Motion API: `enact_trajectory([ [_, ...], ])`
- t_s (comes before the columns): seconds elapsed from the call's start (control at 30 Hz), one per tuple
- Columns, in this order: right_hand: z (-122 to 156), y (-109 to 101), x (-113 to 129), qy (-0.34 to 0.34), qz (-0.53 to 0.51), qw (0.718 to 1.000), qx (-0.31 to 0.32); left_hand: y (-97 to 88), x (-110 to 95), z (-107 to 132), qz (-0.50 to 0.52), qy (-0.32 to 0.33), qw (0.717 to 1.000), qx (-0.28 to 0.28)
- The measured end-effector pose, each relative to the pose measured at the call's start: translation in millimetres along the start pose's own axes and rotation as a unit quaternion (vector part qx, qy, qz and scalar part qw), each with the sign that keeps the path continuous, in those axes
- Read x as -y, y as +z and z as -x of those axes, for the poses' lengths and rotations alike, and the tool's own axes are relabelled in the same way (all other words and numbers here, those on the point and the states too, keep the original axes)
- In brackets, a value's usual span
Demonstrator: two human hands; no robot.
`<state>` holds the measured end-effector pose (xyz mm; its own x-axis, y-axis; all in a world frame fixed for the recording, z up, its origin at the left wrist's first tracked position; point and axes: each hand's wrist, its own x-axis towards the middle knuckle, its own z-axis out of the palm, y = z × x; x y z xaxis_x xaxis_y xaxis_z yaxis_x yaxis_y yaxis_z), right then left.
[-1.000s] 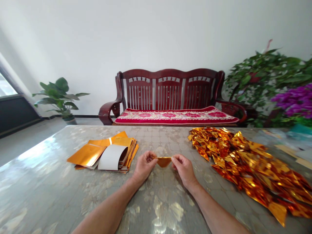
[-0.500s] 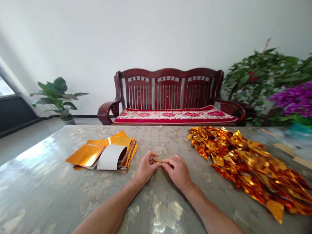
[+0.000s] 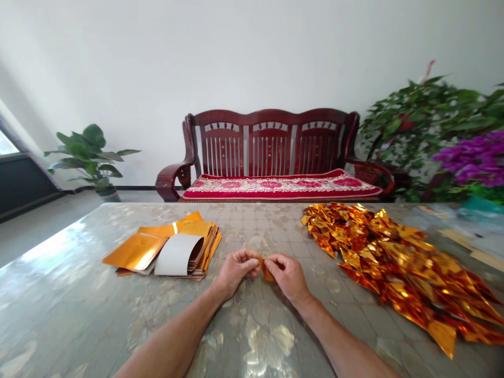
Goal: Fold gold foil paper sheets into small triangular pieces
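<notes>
Between my hands, low over the table (image 3: 157,331), is a small folded piece of gold foil paper (image 3: 268,271). My left hand (image 3: 237,270) pinches its left edge between thumb and fingers. On the other side, my right hand (image 3: 288,275) grips it with thumb and forefinger. Part of the paper is hidden behind the fingers. To the left lies a stack of gold foil paper sheets (image 3: 136,247), one curled over to show its white back (image 3: 173,257). A long heap of folded gold foil pieces (image 3: 394,262) covers the right side.
Clear plastic and a teal item (image 3: 482,210) lie at the table's far right, near tan card strips (image 3: 468,247). Beyond the table stands a dark red wooden bench (image 3: 271,144) with a patterned cushion. A potted plant (image 3: 92,157) is at left, purple flowers (image 3: 474,157) at right.
The gold foil paper between my hands has turned so that more of its face shows. My fingertips have moved slightly apart, and the whole view has shifted a little.
</notes>
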<state>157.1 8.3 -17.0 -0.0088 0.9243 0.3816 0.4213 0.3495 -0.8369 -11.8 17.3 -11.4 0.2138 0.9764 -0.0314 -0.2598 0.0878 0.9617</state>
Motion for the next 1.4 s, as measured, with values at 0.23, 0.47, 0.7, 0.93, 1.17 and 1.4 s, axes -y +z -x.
enact_trajectory([
  [0.23,2,1,2,-0.012,0.008,1.0,-0.011,1.7,1,0,-0.031,0.002,1.0,-0.001],
  [0.47,2,0,5,-0.027,0.025,0.999,-0.011,0.5,7,-1,-0.112,0.047,0.992,-0.024],
  [0.7,3,2,4,-0.018,0.025,1.0,-0.004,-1.4,12,-4,-0.2,0.09,0.975,-0.043],
  [0.93,-5,-9,4,0.069,-0.109,0.991,-0.026,-8.4,1,-6,-0.137,0.097,0.984,-0.053],
  [1.17,-10,-10,-6,0.106,-0.128,0.983,-0.084,-11.4,3,-9,-0.083,0.067,0.992,-0.072],
  [1.4,-8,-10,-4,0.108,-0.118,0.982,-0.096,-11.3,5,-11,-0.076,0.072,0.993,-0.059],
])
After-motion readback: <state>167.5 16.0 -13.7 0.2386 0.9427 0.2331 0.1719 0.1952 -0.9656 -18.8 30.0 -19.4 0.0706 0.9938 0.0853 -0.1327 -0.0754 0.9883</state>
